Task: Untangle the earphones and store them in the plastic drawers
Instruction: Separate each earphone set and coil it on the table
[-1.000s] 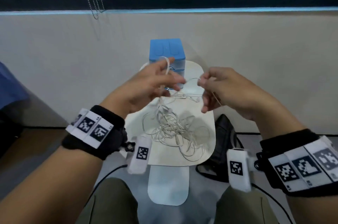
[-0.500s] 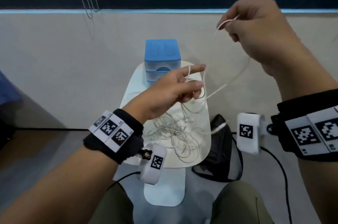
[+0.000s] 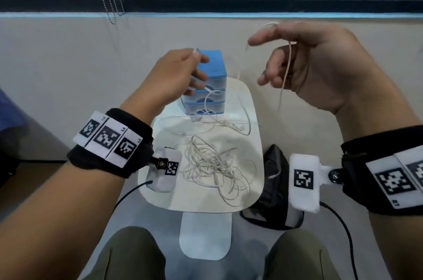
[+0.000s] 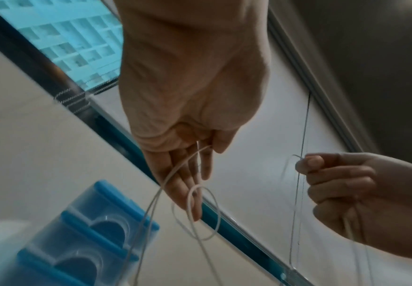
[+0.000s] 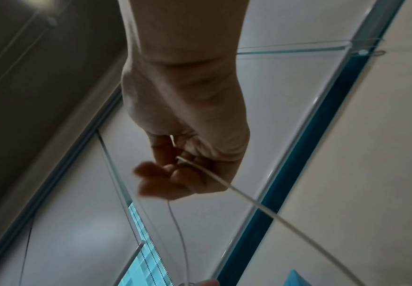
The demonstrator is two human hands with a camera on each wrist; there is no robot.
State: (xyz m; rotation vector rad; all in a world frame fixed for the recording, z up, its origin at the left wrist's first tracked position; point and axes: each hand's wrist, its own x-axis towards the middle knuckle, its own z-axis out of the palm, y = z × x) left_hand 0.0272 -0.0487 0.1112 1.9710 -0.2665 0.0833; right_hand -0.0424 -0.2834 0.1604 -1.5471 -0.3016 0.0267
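On the white table [image 3: 254, 165], before the blue plastic drawers [image 3: 211, 87], a thin white tangle of earphones [image 3: 212, 165] is spread, one strand pinched by the left hand [image 3: 176, 78] and, per the wrist views, another gripped in the curled fingers of the right hand [image 3: 320, 66].

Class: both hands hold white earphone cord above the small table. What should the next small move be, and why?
Probably draw the hands apart: the left hand and right hand each hold cord, and a loop hangs by the left fingers, above the tangle.
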